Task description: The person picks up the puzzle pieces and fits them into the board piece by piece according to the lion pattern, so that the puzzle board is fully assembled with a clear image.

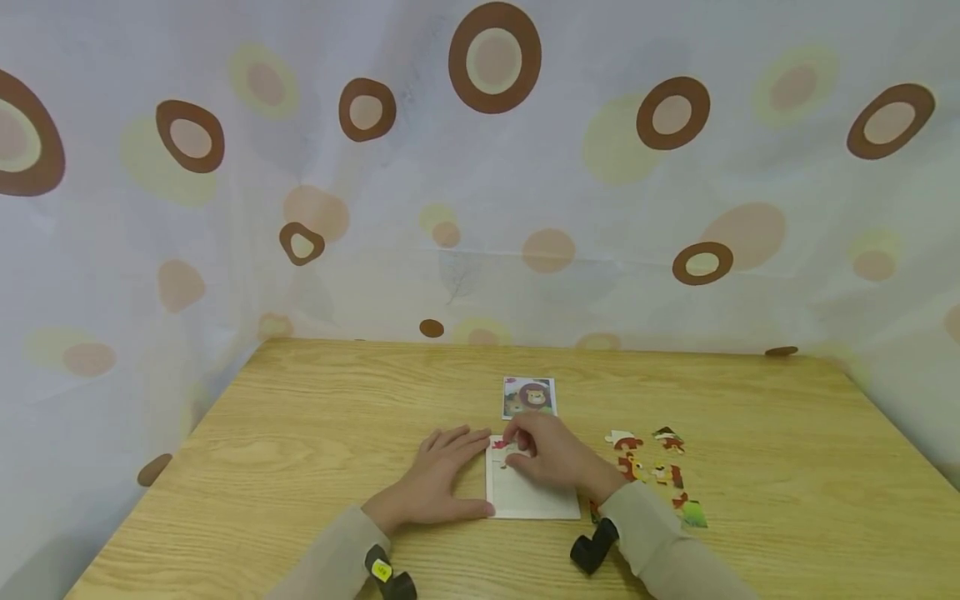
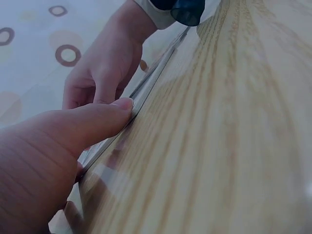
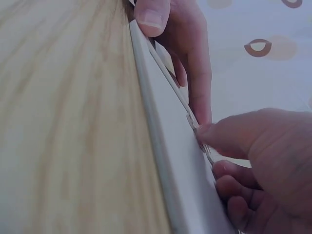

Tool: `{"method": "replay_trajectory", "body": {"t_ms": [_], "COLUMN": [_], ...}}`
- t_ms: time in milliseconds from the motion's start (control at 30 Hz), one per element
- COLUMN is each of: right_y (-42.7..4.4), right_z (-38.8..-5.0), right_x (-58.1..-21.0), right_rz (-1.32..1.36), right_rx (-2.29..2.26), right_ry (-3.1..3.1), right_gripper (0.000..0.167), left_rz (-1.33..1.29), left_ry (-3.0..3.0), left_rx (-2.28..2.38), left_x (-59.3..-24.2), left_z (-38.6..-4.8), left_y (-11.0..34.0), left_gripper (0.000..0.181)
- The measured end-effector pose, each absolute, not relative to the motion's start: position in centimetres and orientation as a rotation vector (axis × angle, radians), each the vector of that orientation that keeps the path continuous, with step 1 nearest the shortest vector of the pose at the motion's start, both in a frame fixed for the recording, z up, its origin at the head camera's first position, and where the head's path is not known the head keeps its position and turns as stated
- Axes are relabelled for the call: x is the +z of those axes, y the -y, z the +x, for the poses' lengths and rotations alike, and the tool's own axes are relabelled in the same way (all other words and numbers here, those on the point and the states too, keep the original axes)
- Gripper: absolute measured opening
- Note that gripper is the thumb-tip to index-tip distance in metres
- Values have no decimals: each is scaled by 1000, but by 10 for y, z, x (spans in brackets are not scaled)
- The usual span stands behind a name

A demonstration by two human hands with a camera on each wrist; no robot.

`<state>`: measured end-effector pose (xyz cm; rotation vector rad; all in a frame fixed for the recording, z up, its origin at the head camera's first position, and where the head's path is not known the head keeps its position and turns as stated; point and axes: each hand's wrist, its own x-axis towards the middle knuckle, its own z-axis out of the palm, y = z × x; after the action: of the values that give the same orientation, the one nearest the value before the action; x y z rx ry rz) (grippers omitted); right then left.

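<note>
A white puzzle board [image 1: 534, 500] lies flat on the table, a few pieces with a red patch [image 1: 498, 444] in its top left corner. My left hand [image 1: 438, 479] is spread at the board's left side, its thumb on the lower left corner and fingertips by the upper left edge. Over the board's upper part, my right hand [image 1: 555, 454] has thumb and curled fingers round a puzzle piece, mostly hidden. In the right wrist view the right thumb [image 3: 234, 136] touches a thin piece at the raised white board [image 3: 170, 146].
Several loose puzzle pieces [image 1: 693, 513] lie on the table to the right of the board, some partly behind the right forearm. A lion picture card [image 1: 517, 396] lies beyond the board. A patterned cloth [image 1: 480, 208] hangs behind the wooden table [image 1: 337, 400].
</note>
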<state>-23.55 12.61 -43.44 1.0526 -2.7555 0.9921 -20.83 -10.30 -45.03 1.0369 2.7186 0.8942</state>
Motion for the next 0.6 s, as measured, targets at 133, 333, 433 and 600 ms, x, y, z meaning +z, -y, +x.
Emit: {"method": "replay_trajectory", "body": {"t_ms": [133,333,433,600], "right_y": [-133,-153,-163,-182], "right_z": [-234,-232,-232,-232], "right_x": [-433,-433,-432,-423], "right_rz": [1044,1000,966,982], "right_rx": [1084,1100,1111,1119], "right_ry": [2758,2752,2739,2729], "right_gripper": [12,6,5,6], "left_rz": [1042,1054,1064,1069], "left_ry": [-2722,-2733,-2740,-2762], "left_rx": [889,871,863,871], "left_x": [-450,-451,-451,-454], "left_z": [-209,-209,-209,-208], "left_y": [102,101,101,102], "left_gripper": [83,84,84,85]}}
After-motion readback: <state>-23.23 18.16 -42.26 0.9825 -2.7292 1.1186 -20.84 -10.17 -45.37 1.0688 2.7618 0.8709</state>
